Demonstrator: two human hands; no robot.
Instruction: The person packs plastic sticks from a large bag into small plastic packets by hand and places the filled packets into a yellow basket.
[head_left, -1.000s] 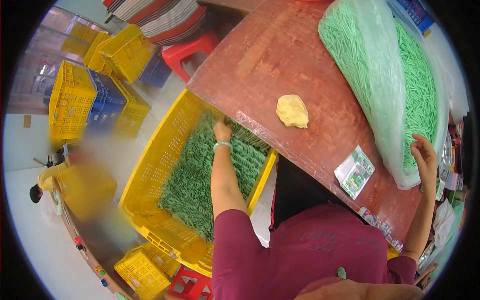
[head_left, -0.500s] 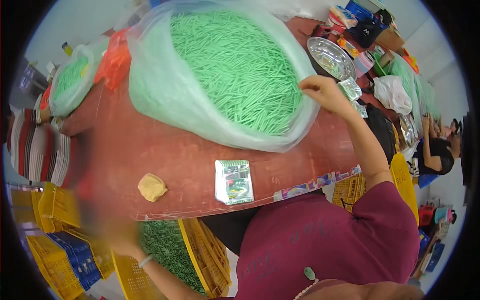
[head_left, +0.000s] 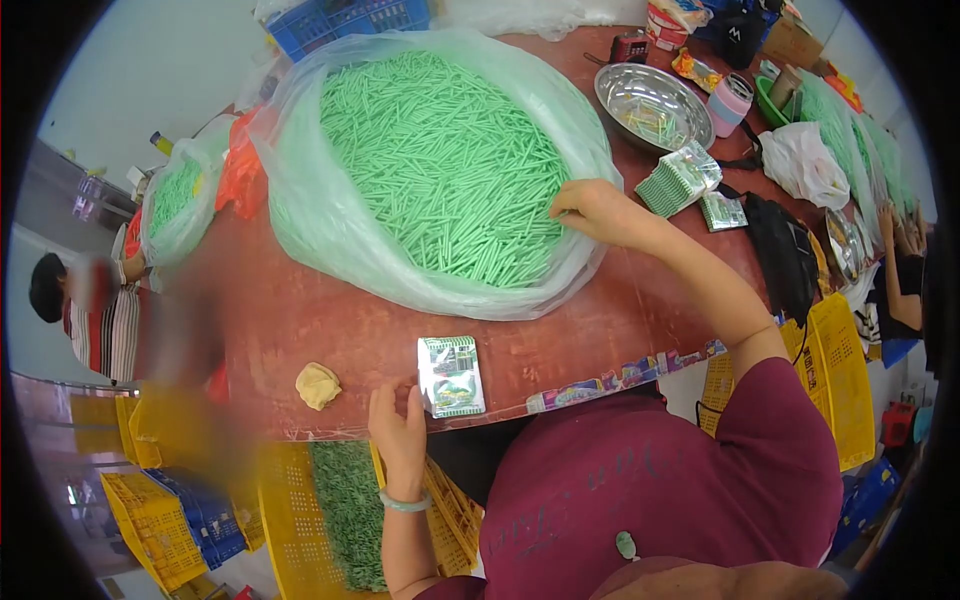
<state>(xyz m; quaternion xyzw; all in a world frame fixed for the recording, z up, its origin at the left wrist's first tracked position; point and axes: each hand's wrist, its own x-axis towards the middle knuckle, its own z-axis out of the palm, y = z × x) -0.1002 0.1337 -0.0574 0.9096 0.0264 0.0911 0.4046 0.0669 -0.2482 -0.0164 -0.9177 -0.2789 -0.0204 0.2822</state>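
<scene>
A large translucent plastic bag (head_left: 330, 245) full of thin green sticks (head_left: 450, 170) stands wide open on the table. My right hand (head_left: 605, 212) is at the bag's right side, over the sticks, with its fingertips pinched together; what they hold, if anything, is hidden. Near the front edge lies a stack of green-and-silver packets (head_left: 450, 378). My left hand (head_left: 398, 430) is just left of that stack, thumb and fingers apart, holding nothing; whether the thumb touches the packets I cannot tell. Left of it sits a crumpled yellowish lump (head_left: 318, 386).
On the red table (head_left: 330, 320), a steel bowl (head_left: 655, 107) with a few sticks stands at the back right, near more packets (head_left: 680, 180) and a pink jar (head_left: 730, 105). Below the edge are yellow crates (head_left: 290, 530), one holding green bits. A person in stripes (head_left: 105, 320) is at the left.
My left hand has moved from the crates below the table's left edge up beside the packet stack. My right hand stays pinched at the bag's right side; the view has shifted.
</scene>
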